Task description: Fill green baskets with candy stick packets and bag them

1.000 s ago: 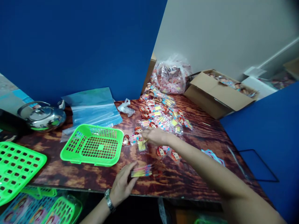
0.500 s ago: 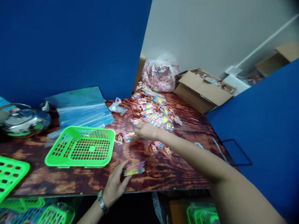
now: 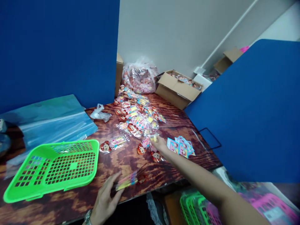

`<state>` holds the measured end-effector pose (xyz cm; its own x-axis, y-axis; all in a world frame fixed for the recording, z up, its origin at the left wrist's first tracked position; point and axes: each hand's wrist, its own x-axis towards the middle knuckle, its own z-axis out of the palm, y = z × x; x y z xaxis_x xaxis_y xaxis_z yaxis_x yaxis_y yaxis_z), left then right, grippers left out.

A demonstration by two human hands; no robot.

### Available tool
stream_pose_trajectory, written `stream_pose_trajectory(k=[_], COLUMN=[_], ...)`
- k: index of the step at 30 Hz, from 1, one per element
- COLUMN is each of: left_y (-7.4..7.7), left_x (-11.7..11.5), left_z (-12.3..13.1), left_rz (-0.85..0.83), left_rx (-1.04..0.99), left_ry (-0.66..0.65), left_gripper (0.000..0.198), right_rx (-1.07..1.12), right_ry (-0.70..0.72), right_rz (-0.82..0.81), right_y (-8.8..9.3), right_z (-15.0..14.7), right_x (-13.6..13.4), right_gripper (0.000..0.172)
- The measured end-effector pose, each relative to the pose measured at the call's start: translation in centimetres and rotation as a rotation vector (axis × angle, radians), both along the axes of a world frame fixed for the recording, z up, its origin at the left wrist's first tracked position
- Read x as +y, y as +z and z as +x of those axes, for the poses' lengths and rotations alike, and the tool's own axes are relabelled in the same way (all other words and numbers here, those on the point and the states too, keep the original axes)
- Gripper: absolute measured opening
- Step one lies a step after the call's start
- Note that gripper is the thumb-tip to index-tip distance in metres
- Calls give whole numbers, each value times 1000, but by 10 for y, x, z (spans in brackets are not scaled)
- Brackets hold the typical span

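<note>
Dark burl-grain wooden table [image 3: 178,125] boxed in by blue partition panels, grey wall behind.

Left hand [image 3: 105,200] is open and flat, fingertips pressing down on a long clear toy packet [image 3: 127,182] with pink and yellow strips, at the near table edge. Wristwatch [image 3: 87,218] is on that wrist, cut off by the frame.

Right hand [image 3: 159,143] is stretched out mid-table with fingers curled at the near end of the packet pile [image 3: 137,115], touching a small yellow-topped packet [image 3: 153,137]. Cannot tell if it actually grips it.

Two red-haired doll-head packets [image 3: 141,149] lie just beside and under the right hand. One more doll-head packet [image 3: 110,144] lies apart to the left, near the basket corner. Fanned stack of printed cards [image 3: 181,147] is just right of the right hand.

Green plastic mesh basket [image 3: 53,167] sits at the left on the table, tilted in view. Blue-tinted plastic bags [image 3: 51,120] lie flat behind it, with a crumpled clear bag [image 3: 99,113] next to them.

Far end: bulging clear sack of packets [image 3: 139,76] and an open cardboard box [image 3: 178,89] with more inside. Below the table edge at right are green baskets [image 3: 194,206] and a pink basket [image 3: 269,209].
</note>
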<state>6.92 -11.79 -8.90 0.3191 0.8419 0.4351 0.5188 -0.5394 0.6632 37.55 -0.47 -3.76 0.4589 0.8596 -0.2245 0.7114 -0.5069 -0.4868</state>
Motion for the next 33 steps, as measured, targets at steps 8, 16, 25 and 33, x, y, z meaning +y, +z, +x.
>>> stream_pose_trajectory(k=[8,16,25,33], left_y=[5,-4,-4,1], left_x=[2,4,0,-3], left_z=[2,2,-1,-3], left_rz=[50,60,87,55], left_rx=[-4,5,13,8], left_ry=[-6,-14,-80,-104], left_gripper=[44,44,47,46], right_rx=[-273,-265,-195,211], right_ry=[-29,227,882,444], right_rz=[-139,-111,47,-27], right_y=[3,14,36,24], right_z=[15,21,-24,-49], right_x=[29,37,-8,-4], right_gripper=[43,36,63,27])
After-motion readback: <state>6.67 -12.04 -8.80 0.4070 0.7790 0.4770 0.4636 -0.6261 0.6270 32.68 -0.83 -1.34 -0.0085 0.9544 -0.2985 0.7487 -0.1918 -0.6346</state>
